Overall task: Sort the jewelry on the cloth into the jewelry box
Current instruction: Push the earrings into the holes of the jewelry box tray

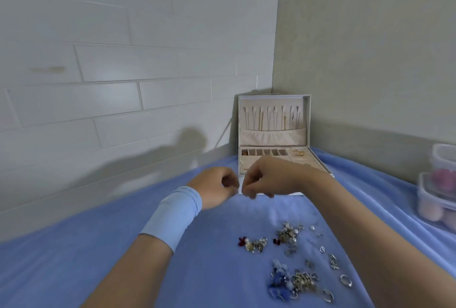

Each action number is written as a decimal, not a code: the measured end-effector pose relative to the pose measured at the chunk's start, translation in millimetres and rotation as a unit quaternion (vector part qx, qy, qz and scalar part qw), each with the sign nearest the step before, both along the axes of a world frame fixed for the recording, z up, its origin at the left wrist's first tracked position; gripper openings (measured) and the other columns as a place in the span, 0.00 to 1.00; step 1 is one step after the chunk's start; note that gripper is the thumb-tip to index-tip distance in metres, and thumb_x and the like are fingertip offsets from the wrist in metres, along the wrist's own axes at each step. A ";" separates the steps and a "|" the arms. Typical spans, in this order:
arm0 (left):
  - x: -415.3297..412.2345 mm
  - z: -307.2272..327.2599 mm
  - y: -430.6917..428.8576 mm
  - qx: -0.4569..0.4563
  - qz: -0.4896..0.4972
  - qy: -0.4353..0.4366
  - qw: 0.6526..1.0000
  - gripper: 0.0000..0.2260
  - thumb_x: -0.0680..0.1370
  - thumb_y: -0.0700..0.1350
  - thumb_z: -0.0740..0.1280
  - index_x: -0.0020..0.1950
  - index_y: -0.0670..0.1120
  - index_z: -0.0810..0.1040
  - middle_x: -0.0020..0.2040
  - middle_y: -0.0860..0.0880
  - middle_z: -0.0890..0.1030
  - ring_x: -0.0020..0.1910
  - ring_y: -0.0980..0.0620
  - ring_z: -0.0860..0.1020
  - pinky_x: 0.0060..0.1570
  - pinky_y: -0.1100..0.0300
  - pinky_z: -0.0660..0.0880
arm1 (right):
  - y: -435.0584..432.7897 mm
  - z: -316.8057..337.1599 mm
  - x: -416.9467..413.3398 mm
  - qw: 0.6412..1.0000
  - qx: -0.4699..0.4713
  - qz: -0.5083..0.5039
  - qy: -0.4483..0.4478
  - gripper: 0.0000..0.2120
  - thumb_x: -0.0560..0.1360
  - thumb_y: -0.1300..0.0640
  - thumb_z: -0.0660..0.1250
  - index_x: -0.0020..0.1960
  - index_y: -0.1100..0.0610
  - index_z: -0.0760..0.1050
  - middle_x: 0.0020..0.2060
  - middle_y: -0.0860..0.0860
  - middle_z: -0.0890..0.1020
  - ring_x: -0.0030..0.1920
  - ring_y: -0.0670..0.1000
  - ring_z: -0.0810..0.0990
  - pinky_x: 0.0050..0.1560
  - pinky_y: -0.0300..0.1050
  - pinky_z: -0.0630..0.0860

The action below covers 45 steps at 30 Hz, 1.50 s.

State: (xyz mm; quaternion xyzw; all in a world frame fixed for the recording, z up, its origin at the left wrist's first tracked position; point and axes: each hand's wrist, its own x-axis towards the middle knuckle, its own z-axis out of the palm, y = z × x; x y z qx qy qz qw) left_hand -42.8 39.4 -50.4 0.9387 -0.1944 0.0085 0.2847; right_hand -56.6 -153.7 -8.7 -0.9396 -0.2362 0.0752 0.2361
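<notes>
The left hand (pixel 214 190) and right hand (pixel 267 179) nearly meet, fingers curled as if pinching something too small to tell, just in front of the open jewelry box (pixel 271 138), while the loose jewelry (pixel 287 233) lies back on the blue cloth (pixel 123 258) beside the right forearm.

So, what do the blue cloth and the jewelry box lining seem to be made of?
Blue cloth: soft, matte fabric, perhaps fleece; it drapes in folds.
Jewelry box lining: pale beige, velvety-looking fabric, with a gathered pocket in the lid.
</notes>
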 end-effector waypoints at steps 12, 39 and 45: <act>-46.7 -20.6 4.6 0.051 -0.096 0.140 0.984 0.06 0.70 0.51 0.77 0.45 0.59 0.85 0.41 0.60 0.83 0.37 0.63 0.77 0.42 0.69 0.72 | -6.3 -29.3 -34.0 0.983 -0.106 -0.006 0.147 0.07 0.67 0.51 0.81 0.41 0.44 0.85 0.37 0.41 0.85 0.39 0.42 0.81 0.49 0.39 0.80; -41.6 -35.6 -7.6 -0.190 0.023 0.081 0.978 0.11 0.82 0.45 0.61 0.48 0.46 0.82 0.40 0.54 0.84 0.28 0.49 0.75 0.29 0.66 0.69 | -29.7 -50.3 -17.3 0.938 0.288 -0.039 0.190 0.08 0.81 0.65 0.66 0.55 0.64 0.82 0.40 0.55 0.84 0.26 0.49 0.67 0.27 0.41 0.60; -47.3 -35.1 -18.8 -0.312 0.042 0.142 0.938 0.09 0.81 0.49 0.65 0.50 0.50 0.84 0.41 0.54 0.84 0.30 0.52 0.73 0.27 0.63 0.64 | -20.8 -45.2 -21.9 0.928 0.347 -0.021 0.137 0.13 0.82 0.61 0.64 0.41 0.61 0.80 0.26 0.46 0.75 0.26 0.48 0.62 0.29 0.40 0.55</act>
